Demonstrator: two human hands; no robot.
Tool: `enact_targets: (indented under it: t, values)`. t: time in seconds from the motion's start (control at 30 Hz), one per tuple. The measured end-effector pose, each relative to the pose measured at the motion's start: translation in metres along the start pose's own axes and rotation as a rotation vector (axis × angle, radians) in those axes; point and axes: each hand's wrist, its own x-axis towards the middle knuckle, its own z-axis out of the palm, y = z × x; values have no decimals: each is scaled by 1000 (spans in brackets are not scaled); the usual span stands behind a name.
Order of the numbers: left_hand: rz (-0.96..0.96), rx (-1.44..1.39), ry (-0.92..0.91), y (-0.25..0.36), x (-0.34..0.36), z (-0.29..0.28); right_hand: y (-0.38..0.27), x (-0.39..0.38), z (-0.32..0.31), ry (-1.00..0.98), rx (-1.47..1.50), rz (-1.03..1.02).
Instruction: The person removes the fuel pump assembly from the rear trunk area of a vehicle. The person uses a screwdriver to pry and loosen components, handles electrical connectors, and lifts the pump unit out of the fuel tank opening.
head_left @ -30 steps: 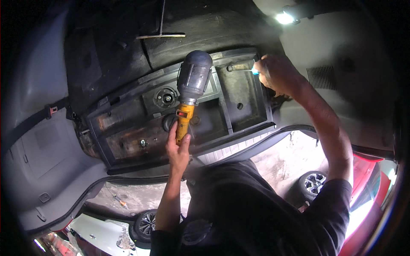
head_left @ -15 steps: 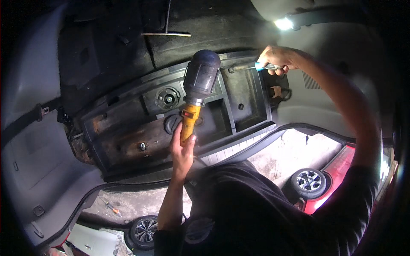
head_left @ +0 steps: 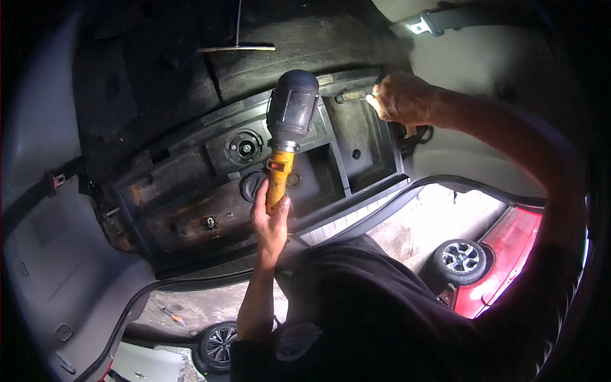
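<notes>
My left hand [head_left: 270, 226] is wrapped round the yellow handle of a work lamp [head_left: 280, 169], its dark caged head pointing up and away from me. The lamp hangs over the black plastic storage tray [head_left: 344, 172] in the car's cargo floor. At the tray's far right corner, my right hand [head_left: 405, 99] is closed on a screwdriver. Its blue and grey handle showed half a second ago; now the fingers hide nearly all of it. Where the tip touches cannot be made out.
A round fixture [head_left: 245, 148] and a bolt [head_left: 211, 222] sit in the tray. Beyond lies dark carpet with a T-shaped rod [head_left: 237, 48]. A seat-belt buckle [head_left: 425, 24] hangs at upper right. Behind the sill [head_left: 356, 219] are a red car [head_left: 509, 254] and a white one [head_left: 149, 363].
My right hand has rolled over, so its back now covers the screwdriver handle, and it sits slightly lower. My left hand still holds the lamp. The view has shifted a little.
</notes>
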Motion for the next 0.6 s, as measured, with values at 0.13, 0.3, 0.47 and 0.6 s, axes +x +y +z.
enact_targets:
  t: [0.13, 0.3, 0.47, 0.6]
  values:
    - [7, 65, 24, 15, -8, -3, 9, -8, 20, 436, 441, 276]
    - [45, 84, 12, 20, -17, -7, 34, -29, 5, -181, 1831, 869]
    - [-26, 49, -9, 15, -22, -4, 3, -17, 28, 369, 407, 255]
    - [-22, 53, -7, 10, -30, -1, -1, -22, -3, 490, 684, 380]
